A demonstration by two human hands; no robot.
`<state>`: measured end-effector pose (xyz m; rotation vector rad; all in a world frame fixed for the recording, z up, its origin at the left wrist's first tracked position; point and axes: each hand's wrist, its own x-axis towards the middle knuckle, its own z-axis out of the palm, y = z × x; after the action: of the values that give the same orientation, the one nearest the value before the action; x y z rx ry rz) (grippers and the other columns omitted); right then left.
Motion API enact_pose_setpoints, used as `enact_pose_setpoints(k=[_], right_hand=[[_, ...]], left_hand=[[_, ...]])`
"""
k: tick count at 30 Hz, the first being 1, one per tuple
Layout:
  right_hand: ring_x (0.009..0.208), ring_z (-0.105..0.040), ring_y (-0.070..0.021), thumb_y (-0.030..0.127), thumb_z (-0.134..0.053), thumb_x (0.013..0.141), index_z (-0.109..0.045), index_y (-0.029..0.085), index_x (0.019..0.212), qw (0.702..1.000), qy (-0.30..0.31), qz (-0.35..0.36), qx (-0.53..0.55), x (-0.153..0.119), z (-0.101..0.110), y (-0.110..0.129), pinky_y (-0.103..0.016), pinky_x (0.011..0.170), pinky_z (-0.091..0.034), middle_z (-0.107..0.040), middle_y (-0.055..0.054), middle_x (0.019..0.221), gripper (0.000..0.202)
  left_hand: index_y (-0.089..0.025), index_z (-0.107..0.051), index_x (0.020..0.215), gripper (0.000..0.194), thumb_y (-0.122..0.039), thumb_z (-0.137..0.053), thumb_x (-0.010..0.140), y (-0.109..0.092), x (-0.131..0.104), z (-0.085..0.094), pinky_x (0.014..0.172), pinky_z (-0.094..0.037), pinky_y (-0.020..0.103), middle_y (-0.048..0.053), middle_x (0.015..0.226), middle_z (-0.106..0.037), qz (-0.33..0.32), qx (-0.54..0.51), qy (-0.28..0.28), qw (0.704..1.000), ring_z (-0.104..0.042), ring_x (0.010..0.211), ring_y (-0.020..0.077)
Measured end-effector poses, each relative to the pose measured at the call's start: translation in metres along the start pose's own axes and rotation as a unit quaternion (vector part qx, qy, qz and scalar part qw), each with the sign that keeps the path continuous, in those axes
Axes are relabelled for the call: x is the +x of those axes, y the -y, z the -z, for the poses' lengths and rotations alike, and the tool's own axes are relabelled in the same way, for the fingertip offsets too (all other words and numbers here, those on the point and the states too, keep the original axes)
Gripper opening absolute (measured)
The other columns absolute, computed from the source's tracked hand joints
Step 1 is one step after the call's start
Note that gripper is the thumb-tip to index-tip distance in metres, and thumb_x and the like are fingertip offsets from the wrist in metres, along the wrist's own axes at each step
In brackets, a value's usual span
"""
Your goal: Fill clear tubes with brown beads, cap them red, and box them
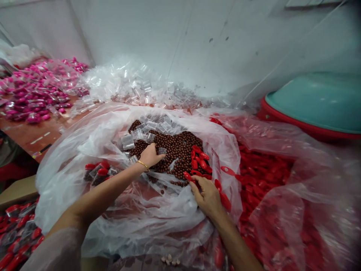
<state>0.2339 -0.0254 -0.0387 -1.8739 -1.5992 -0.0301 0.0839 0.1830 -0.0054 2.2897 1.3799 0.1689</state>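
at frame centre, the left hand (149, 155) holds a clear tube (162, 151) at the brown beads (180, 145); to the lower right, the right hand (208, 194) pinches a red piece (187, 175)

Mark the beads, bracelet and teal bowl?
Beads (176, 145), head view: middle of the brown mass.
Bracelet (143, 164), head view: on its gold band.
Teal bowl (318, 101), head view: on its curved side.

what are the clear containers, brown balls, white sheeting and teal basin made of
Clear containers: probably hard, glossy plastic; see-through with bright highlights.
Brown balls: smooth, slightly shiny, perhaps plastic or candy; can't tell.
White sheeting: likely thin plastic film; crumpled, with red showing through.
Teal basin: probably moulded plastic; smooth, even, softly shiny surface.
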Motion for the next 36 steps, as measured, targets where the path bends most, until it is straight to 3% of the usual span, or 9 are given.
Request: enact_pose_setpoints(k=[4, 7, 11, 15, 18, 23, 30, 32, 36], right_hand=[[0.079, -0.064, -0.0221, 0.031, -0.045, 0.086, -0.059, 0.019, 0.099, 0.998, 0.047, 0.002, -0.033, 0.007, 0.007, 0.006, -0.037, 0.07, -0.049, -0.069, -0.007, 0.092, 0.022], [0.091, -0.062, -0.0234, 0.032, -0.051, 0.082, -0.06, 0.02, 0.098, 0.992, 0.095, 0.059, -0.051, 0.037, 0.021, 0.019, -0.038, 0.077, -0.048, -0.066, -0.008, 0.104, 0.022], [0.096, -0.058, -0.0224, 0.033, -0.047, 0.086, -0.06, 0.018, 0.097, 0.989, 0.087, 0.095, -0.077, 0.12, 0.027, 0.035, -0.037, 0.085, -0.044, -0.065, -0.009, 0.104, 0.022], [0.111, -0.049, -0.0284, 0.035, -0.051, 0.083, -0.054, 0.012, 0.117, 0.976, 0.091, 0.086, -0.179, 0.21, -0.003, 0.037, -0.04, 0.093, -0.037, -0.056, -0.016, 0.121, 0.042], [0.117, -0.045, -0.0337, 0.041, -0.051, 0.082, -0.049, 0.01, 0.125, 0.958, 0.111, 0.026, -0.262, 0.248, -0.028, 0.027, -0.049, 0.097, -0.031, -0.049, -0.02, 0.128, 0.053], [0.122, -0.04, -0.0372, 0.049, -0.051, 0.08, -0.043, 0.007, 0.13, 0.934, 0.159, -0.093, -0.305, 0.271, -0.037, -0.002, -0.054, 0.097, -0.029, -0.045, -0.023, 0.132, 0.065], [0.131, -0.033, -0.0343, 0.069, -0.049, 0.073, -0.021, 0.013, 0.144, 0.948, 0.22, -0.064, -0.221, 0.318, -0.052, -0.024, -0.05, 0.102, -0.028, -0.029, -0.02, 0.147, 0.094], [0.129, -0.036, -0.0337, 0.071, -0.046, 0.074, -0.026, 0.012, 0.143, 0.947, 0.228, -0.058, -0.219, 0.33, -0.064, -0.024, -0.048, 0.101, -0.031, -0.032, -0.02, 0.145, 0.093], [0.111, -0.054, -0.0302, 0.06, -0.04, 0.083, -0.055, 0.012, 0.121, 0.943, 0.243, -0.036, -0.225, 0.336, -0.081, -0.02, -0.039, 0.088, -0.041, -0.058, -0.018, 0.123, 0.063]], left_hand=[[-0.014, -0.064, 0.086, 0.038, -0.05, -0.059, 0.074, 0.006, 0.002, -0.001, 0.071, -0.042, 0.026, 0.009, 0.093, -0.067, -0.004, 0.019, 0.04, 0.999, -0.061, 0.088, 0.0215], [-0.017, -0.066, 0.085, 0.035, -0.049, -0.057, 0.076, 0.006, 0.006, -0.004, 0.068, -0.041, 0.025, 0.006, 0.088, -0.068, -0.006, 0.002, 0.057, 0.998, -0.062, 0.084, 0.0198], [-0.02, -0.067, 0.087, 0.032, -0.048, -0.054, 0.078, 0.006, 0.004, -0.006, 0.067, -0.04, 0.024, 0.003, 0.084, -0.068, -0.026, -0.028, 0.063, 0.997, -0.061, 0.08, 0.0182], [-0.017, -0.066, 0.084, 0.029, -0.042, -0.053, 0.08, 0.009, 0.006, -0.003, 0.065, -0.04, 0.023, 0.004, 0.08, -0.067, 0.014, -0.084, 0.078, 0.993, -0.061, 0.077, 0.0168], [-0.012, -0.065, 0.071, 0.03, -0.035, -0.049, 0.081, 0.014, 0.014, 0.001, 0.057, -0.04, 0.024, 0.007, 0.064, -0.064, 0.05, -0.111, 0.112, 0.986, -0.059, 0.06, 0.0159], [-0.009, -0.064, 0.07, 0.028, -0.029, -0.047, 0.081, 0.017, 0.036, 0.002, 0.044, -0.04, 0.022, 0.005, 0.06, -0.064, 0.098, -0.202, 0.193, 0.955, -0.046, 0.037, 0.0087], [-0.008, -0.06, 0.083, 0.023, -0.027, -0.047, 0.083, 0.012, 0.053, -0.005, 0.039, -0.042, 0.02, 0.002, 0.061, -0.066, 0.123, -0.307, 0.233, 0.914, -0.047, 0.033, 0.0069], [-0.008, -0.06, 0.081, 0.022, -0.027, -0.048, 0.082, 0.013, 0.053, -0.007, 0.039, -0.042, 0.019, 0.002, 0.058, -0.065, 0.124, -0.323, 0.235, 0.909, -0.048, 0.033, 0.0073], [-0.009, -0.06, 0.077, 0.022, -0.026, -0.049, 0.081, 0.015, 0.054, -0.009, 0.038, -0.041, 0.019, 0.002, 0.056, -0.065, 0.124, -0.336, 0.227, 0.906, -0.048, 0.032, 0.0069]])
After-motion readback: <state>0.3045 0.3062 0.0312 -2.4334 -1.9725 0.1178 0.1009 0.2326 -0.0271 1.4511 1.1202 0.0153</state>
